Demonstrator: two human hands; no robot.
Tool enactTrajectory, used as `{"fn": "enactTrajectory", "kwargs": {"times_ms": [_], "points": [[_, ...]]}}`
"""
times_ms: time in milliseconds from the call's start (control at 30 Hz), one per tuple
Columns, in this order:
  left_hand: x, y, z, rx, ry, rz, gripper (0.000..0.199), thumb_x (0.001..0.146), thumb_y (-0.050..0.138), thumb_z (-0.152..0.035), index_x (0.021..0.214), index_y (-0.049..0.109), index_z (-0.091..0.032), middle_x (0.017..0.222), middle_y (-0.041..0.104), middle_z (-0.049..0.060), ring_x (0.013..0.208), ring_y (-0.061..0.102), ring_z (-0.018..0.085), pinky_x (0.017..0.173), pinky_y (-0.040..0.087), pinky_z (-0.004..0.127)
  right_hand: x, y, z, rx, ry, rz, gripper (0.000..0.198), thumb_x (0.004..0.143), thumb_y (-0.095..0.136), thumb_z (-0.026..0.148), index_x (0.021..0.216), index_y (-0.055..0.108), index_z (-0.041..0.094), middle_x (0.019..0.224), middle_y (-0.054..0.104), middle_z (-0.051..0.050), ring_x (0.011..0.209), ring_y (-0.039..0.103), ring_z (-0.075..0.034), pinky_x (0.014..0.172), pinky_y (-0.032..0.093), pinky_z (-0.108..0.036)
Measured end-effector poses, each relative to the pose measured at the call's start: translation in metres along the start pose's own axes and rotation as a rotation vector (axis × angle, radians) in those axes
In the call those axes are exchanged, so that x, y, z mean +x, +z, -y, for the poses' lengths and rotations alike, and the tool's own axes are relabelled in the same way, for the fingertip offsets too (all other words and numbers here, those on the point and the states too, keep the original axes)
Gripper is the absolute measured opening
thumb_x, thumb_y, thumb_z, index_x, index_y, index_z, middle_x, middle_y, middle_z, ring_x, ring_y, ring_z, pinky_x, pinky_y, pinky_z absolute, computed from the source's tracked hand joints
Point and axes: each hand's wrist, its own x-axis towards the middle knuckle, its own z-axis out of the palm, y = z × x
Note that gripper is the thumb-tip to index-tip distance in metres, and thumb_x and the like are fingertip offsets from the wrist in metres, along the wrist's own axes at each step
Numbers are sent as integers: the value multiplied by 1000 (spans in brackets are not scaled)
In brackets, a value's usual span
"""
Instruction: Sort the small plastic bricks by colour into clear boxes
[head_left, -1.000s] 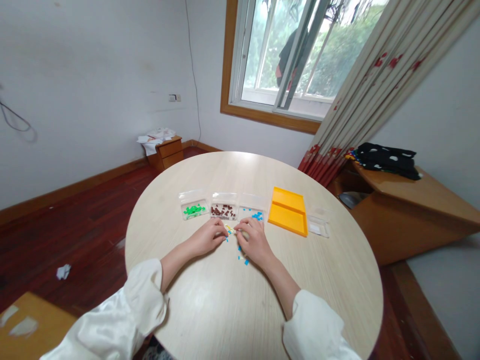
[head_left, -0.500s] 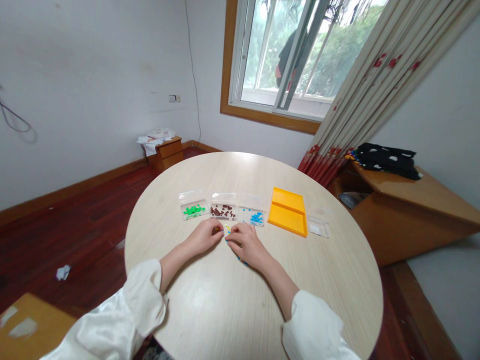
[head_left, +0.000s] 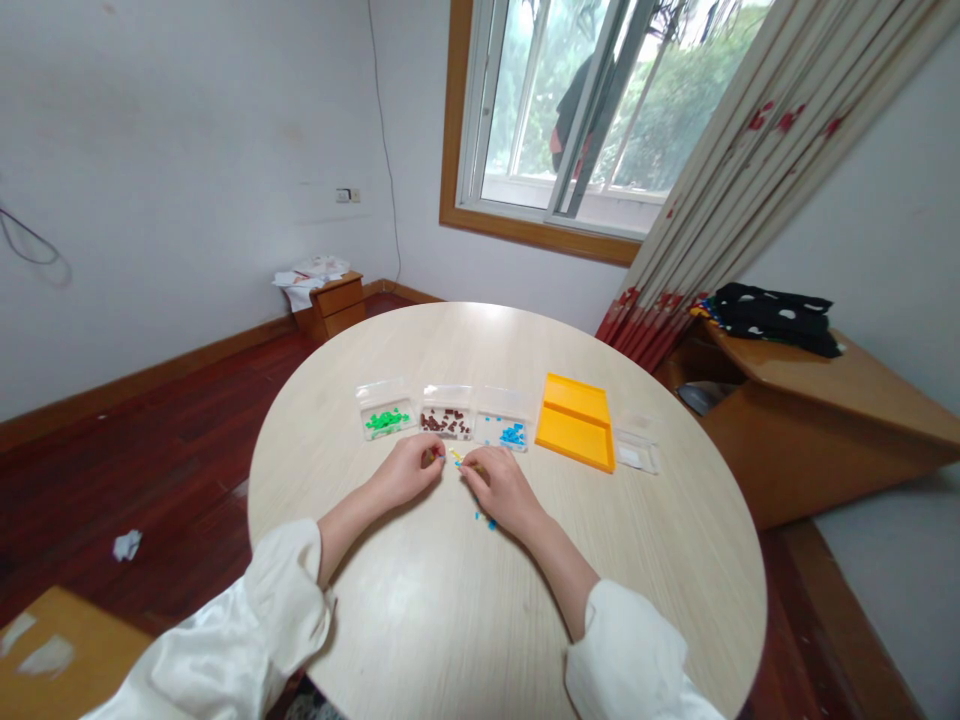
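Observation:
My left hand (head_left: 411, 470) is closed in a pinch near the middle of the table; a bit of yellow shows at its fingertips, too small to name. Just to its right, my right hand (head_left: 504, 488) has its thumb and fingers together, touching or beside small yellow pieces (head_left: 455, 455) on the tabletop. What it pinches, if anything, is hidden. Several tiny blue bricks (head_left: 491, 524) lie under the right wrist. Behind the hands stand clear open-lidded boxes: one with green bricks (head_left: 388, 420), one with brown bricks (head_left: 445, 423), one with blue bricks (head_left: 513, 435).
An open yellow case (head_left: 575, 424) lies right of the boxes, with a small clear box (head_left: 637, 453) beside it. The round table (head_left: 442, 620) is pale wood. A tilted wooden cabinet (head_left: 847, 420) bearing black cloth (head_left: 776, 317) stands at the right.
My right hand has shifted slightly up and right, its fingers drawing a little apart from my left hand. More blue bricks show under its wrist. The left hand has barely moved.

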Motion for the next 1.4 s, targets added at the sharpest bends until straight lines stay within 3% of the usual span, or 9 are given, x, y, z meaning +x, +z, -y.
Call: {"fn": "enactTrajectory", "kwargs": {"times_ms": [300,467,733,1000,1200,1400], "points": [[1,-1,-1,24,14,-10,15,74,47,-16,74,62,-14,70,61,2,66,52,14,66,41,25,1,0,-5,67,0,-75,12,82,51,11,79,61,19,77,65,-4,75,59,-17,71,45,-30],[0,-1,0,24,8,-1,15,74,47,-16,74,62,-14,69,61,2,65,51,15,65,41,25,1,-1,-15,83,12,-200,18,83,47,12,87,63,18,84,63,-7,84,58,-19,75,47,-32],[1,-2,-1,25,0,1,16,78,46,-18,75,61,-14,69,60,2,65,51,14,65,41,26,4,-8,-38,164,250,-398,19,82,50,27,80,66,17,79,66,-6,73,58,-17,67,47,-31],[1,-3,-2,19,1,-3,14,79,49,-19,74,62,-14,70,61,3,65,51,14,64,40,26,5,-10,-36,240,385,-439,24,74,56,37,76,67,16,74,69,-5,64,57,-16,64,47,-30],[1,-3,-1,30,-17,-3,12,76,53,-17,75,65,-14,71,63,3,65,52,14,64,40,25,4,-8,-40,216,355,-426,24,76,52,33,83,70,17,83,71,-8,74,62,-19,71,50,-33],[1,-2,1,19,-10,-5,17,77,51,-15,81,67,-14,76,66,4,67,54,14,65,42,26,3,-3,-49,184,331,-486,37,81,48,29,111,64,15,111,66,-13,100,61,-22,88,48,-40]]}}
